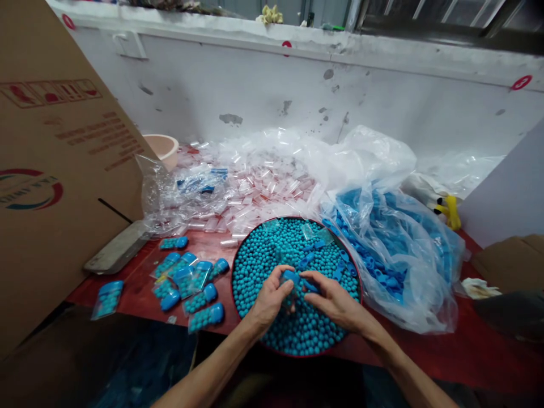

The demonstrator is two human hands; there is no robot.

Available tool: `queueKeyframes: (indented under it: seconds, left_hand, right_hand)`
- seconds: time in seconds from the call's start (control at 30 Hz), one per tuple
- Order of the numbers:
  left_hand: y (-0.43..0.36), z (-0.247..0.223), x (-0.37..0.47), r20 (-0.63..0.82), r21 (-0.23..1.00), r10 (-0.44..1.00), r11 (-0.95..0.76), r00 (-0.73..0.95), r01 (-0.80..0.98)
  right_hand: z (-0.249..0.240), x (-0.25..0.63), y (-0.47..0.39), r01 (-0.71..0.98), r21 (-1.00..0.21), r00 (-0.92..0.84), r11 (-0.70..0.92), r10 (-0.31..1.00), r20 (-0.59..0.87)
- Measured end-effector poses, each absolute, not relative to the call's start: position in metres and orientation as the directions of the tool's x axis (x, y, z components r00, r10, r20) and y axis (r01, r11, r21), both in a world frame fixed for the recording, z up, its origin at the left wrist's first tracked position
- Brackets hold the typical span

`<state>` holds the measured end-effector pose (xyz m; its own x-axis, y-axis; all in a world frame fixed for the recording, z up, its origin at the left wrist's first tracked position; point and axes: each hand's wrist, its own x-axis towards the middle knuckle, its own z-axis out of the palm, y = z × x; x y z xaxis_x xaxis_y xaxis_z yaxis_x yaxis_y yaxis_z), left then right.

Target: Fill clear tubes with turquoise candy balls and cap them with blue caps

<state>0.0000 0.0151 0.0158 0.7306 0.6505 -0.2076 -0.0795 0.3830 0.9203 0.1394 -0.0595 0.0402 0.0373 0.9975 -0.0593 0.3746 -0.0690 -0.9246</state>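
My left hand (271, 296) is closed around a small clear container with a blue cap (290, 276), partly hidden by the fingers. My right hand (335, 301) is beside it, thumb and fingers pinching a blue plastic piece (310, 285). Both hands are over a round, red-rimmed tub (233, 283) full of turquoise beads (308, 334). On the beads lie several loose blue plastic pieces (340, 268) and a few clear containers (307, 231). Left of the tub, several bead-filled clear containers with blue caps (206, 317) rest on the red table (232, 324).
Clear empty containers (263, 190) are heaped behind the tub. To the right, a clear plastic bag (419, 249) spills blue pieces (385, 279). A large cardboard box (63, 147) stands at left, near a grey flat object (117, 249) and a pale bowl (164, 148). A white wall closes the back.
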Motion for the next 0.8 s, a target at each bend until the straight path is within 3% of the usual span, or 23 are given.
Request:
queueKeyframes:
  seconds: [0.13,0.2,0.27,0.33,0.47,0.67,0.8]
  left_hand:
    - [0.018,0.022,-0.008,-0.167,0.941,0.551,0.337,0.817,-0.035]
    - [0.016,0.025,-0.009,-0.153,0.952,0.540,0.304,0.828,-0.022]
    - [0.013,0.028,-0.008,-0.147,0.967,0.562,0.254,0.814,-0.001]
    - [0.009,0.029,-0.007,-0.129,0.980,0.602,0.197,0.788,0.011]
    - [0.005,0.031,-0.003,-0.062,0.992,0.655,0.122,0.753,-0.025]
    - [0.005,0.031,0.001,-0.017,0.991,0.726,0.101,0.687,-0.083]
    - [0.001,0.028,0.002,-0.060,0.985,0.766,0.148,0.640,-0.086]
  right_hand:
    - [0.044,0.155,-0.052,-0.007,-0.986,0.092,-0.164,0.982,-0.164]
    - [0.043,0.155,-0.048,-0.057,-0.985,0.123,-0.163,0.978,-0.169]
    - [0.043,0.151,-0.047,0.043,-0.988,0.157,-0.148,0.978,-0.139]
    - [0.047,0.146,-0.050,0.289,-0.954,0.163,-0.080,0.986,-0.034]
    - [0.055,0.132,-0.063,0.714,-0.696,0.020,0.073,0.992,0.125]
    - [0.043,0.110,-0.065,0.893,-0.449,0.055,0.034,0.982,0.182]
    - [0.036,0.110,-0.060,0.897,-0.436,0.029,0.074,0.974,0.224]
